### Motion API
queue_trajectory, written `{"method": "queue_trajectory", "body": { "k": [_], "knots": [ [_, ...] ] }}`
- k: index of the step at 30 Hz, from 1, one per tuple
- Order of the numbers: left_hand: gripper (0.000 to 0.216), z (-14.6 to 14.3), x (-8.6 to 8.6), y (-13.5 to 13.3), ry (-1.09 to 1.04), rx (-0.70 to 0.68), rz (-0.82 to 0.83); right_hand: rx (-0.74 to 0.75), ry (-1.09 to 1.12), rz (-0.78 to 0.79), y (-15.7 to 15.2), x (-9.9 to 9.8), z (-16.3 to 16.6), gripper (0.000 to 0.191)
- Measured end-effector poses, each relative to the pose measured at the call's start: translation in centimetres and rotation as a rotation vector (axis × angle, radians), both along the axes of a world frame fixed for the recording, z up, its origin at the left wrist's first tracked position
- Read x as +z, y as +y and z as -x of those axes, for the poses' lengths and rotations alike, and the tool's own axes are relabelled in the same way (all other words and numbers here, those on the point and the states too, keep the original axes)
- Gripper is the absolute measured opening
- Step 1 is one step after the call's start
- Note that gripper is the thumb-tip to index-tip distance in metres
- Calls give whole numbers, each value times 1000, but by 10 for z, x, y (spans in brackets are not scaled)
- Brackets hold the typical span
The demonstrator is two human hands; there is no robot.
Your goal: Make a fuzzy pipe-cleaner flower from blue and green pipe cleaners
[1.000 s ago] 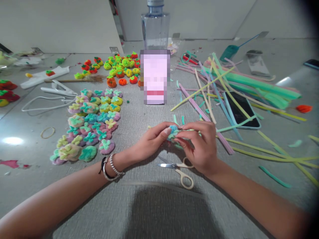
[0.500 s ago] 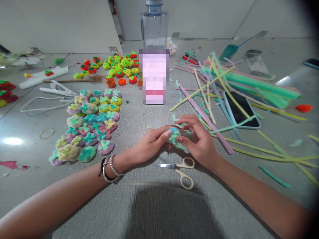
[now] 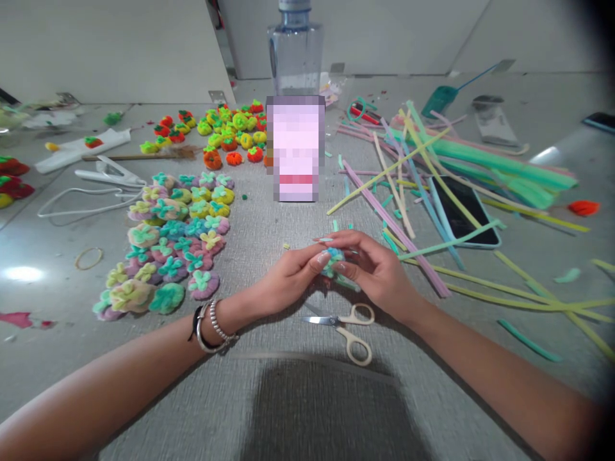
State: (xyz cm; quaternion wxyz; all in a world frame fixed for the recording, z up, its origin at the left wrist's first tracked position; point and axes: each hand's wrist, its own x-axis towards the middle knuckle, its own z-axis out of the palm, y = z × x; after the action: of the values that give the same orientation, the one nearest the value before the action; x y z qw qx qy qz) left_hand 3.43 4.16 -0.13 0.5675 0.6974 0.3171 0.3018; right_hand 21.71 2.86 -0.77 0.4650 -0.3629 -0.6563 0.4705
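Note:
Between my two hands is a small blue and mint-green pipe-cleaner ornament (image 3: 332, 261), partly covered by fingers. My left hand (image 3: 298, 272) pinches it from the left, thumb on top. From the right, my right hand (image 3: 377, 269) grips it with the thumb, its other fingers arched over the far side. A short green end pokes out below the right thumb. Just under my hands lie scissors (image 3: 343, 323) with cream handles, blades pointing left and slightly apart. Pastel pipe-cleaner ornaments (image 3: 180, 237) are grouped left of my hands.
Loose pipe cleaners (image 3: 408, 186) lie scattered at right, some across a dark-screened phone (image 3: 464, 211). A blurred-out upright screen (image 3: 295, 141) stands ahead, before a clear bottle (image 3: 295, 57). Orange and yellow ornaments (image 3: 235, 128) sit at back left, near a white hot-glue gun (image 3: 110, 173).
My right hand's fingers have come down and left, closing over the far side of the ornament near my left fingers. The left hand stays almost in place.

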Motion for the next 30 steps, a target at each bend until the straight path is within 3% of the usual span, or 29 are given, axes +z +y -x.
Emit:
{"method": "queue_trajectory", "body": {
  "k": [8, 12, 15, 20, 30],
  "knots": [
    [43, -2, 1, 1, -19, 25, 111, -86, -84, -15, -2, -1, 3, 20],
    [47, -2, 0, 1, -103, 56, 210, -109, -151, -88, -4, 2, 1, 38],
    [45, -1, 0, 1, -81, 97, 180, -122, -203, -144, -5, 3, 1, 51],
    [42, 0, 0, 2, -43, 100, 88, -130, -222, -229, -4, 3, 1, 43],
    [39, -1, 1, 2, -77, 62, 128, -158, -281, -321, -3, 5, 2, 44]
  ]
}}
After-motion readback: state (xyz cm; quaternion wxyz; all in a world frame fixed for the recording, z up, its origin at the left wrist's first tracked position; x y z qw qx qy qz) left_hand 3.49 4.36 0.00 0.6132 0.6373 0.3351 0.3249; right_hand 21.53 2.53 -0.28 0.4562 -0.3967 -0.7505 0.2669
